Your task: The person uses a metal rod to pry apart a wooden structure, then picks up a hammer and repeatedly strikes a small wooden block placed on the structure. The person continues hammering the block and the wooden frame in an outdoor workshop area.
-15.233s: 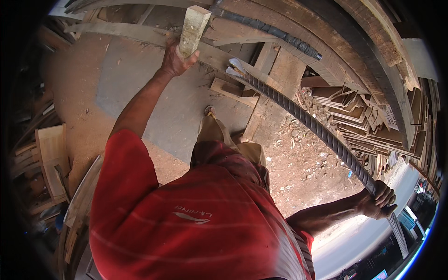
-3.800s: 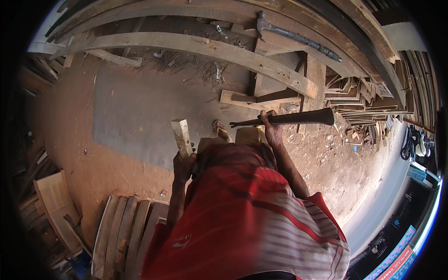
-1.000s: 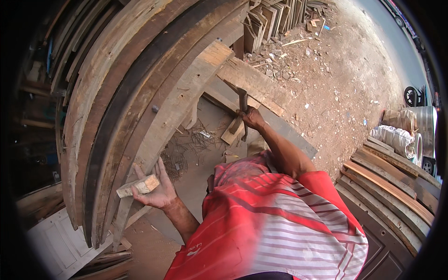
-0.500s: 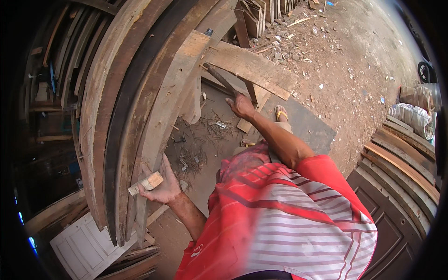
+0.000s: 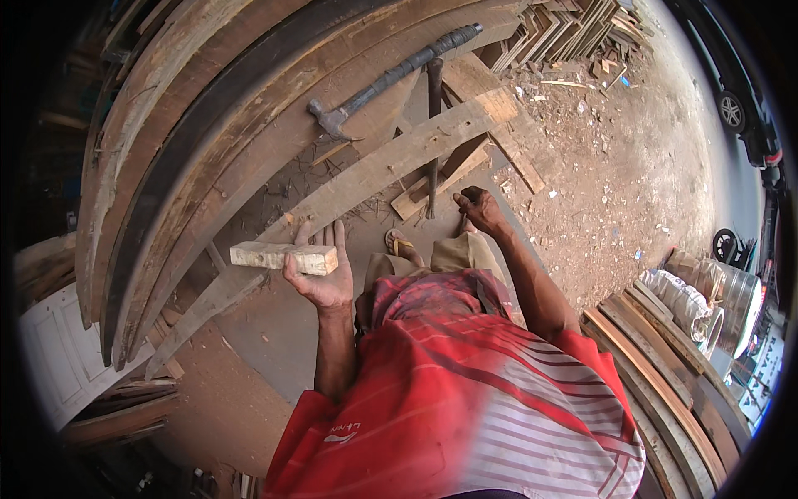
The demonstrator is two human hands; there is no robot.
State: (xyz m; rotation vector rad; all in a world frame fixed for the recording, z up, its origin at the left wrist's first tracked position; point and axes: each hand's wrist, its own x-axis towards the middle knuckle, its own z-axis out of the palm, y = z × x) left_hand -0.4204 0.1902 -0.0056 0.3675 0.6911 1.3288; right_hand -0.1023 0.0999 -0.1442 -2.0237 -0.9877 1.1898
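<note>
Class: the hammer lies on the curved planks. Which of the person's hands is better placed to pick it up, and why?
Probably the right hand: it looks empty and reaches forward over the long plank, while the left hand already holds a small wooden block. The hammer lies beyond both.

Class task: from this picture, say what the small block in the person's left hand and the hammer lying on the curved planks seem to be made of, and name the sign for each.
Block: pale, unfinished wood, judging by its sawn faces and light grain, held in the left hand.
Hammer: dull grey head, probably steel; dark ribbed handle, perhaps wrapped rubber, though that is unclear.
</note>
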